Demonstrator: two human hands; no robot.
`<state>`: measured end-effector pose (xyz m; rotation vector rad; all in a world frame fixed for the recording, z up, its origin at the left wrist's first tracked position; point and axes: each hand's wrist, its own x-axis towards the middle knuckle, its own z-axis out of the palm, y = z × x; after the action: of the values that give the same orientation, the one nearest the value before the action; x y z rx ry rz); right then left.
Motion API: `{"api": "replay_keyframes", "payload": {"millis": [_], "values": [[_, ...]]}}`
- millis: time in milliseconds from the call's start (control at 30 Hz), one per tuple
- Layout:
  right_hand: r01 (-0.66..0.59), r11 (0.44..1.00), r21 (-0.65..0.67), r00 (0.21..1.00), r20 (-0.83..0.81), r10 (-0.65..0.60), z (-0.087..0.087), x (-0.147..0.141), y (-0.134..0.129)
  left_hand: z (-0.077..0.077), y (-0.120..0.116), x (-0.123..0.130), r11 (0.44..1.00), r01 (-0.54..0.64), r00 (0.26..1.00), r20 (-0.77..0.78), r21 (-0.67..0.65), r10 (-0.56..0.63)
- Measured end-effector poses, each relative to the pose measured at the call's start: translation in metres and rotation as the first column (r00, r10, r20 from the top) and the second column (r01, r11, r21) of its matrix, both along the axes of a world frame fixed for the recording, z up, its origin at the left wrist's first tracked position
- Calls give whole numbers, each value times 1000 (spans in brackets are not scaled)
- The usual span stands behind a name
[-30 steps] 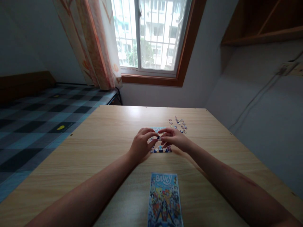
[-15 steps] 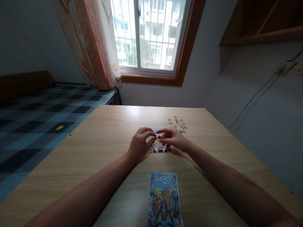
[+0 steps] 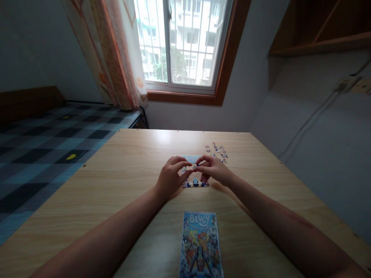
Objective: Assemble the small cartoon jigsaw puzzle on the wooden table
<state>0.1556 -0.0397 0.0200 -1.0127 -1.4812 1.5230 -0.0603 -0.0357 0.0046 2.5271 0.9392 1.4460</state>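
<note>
A small pale jigsaw puzzle piece [image 3: 194,166] is between the fingertips of both hands, above the partly assembled puzzle [image 3: 195,184]. My left hand [image 3: 173,174] comes in from the left, its thumb and index finger closed on the piece's left side. From the right, my right hand [image 3: 213,170] pinches the same piece, its other fingers curled beneath. Light blue pieces form the puzzle's top edge and darker ones its bottom edge. Much of its middle and right side is hidden behind my hands.
Loose puzzle pieces [image 3: 222,152] lie scattered beyond my right hand. A Bluey picture sheet [image 3: 199,245] lies on the wooden table [image 3: 139,162] close to me. A bed [image 3: 72,135] stands to the left, below a curtain, and a window is ahead.
My right thumb and fingers have come together and turned toward the left hand. The piece now shows its pale face between both hands, where a dark one showed before.
</note>
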Motion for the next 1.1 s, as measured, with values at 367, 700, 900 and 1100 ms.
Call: {"api": "replay_keyframes", "payload": {"millis": [367, 700, 900, 1100], "values": [[-28, 999, -38, 999, 27, 29, 2, 0, -1, 0, 0, 1, 998, 5, 1000, -8, 56, -5], [-62, 997, -50, 996, 69, 65, 1, 0, -1, -1, 0, 1, 996, 29, 999, -20, 83, -28], [-43, 986, 159, 987, 161, 17, -3, 3, 3, 0, -1, 2, 998, 31, 999, -27, 63, -29], [-100, 779, 619, 942, 310, -126, 10, 13, 6, -3, 1, 1, 1000, 8, 1000, -6, 7, -8]]}}
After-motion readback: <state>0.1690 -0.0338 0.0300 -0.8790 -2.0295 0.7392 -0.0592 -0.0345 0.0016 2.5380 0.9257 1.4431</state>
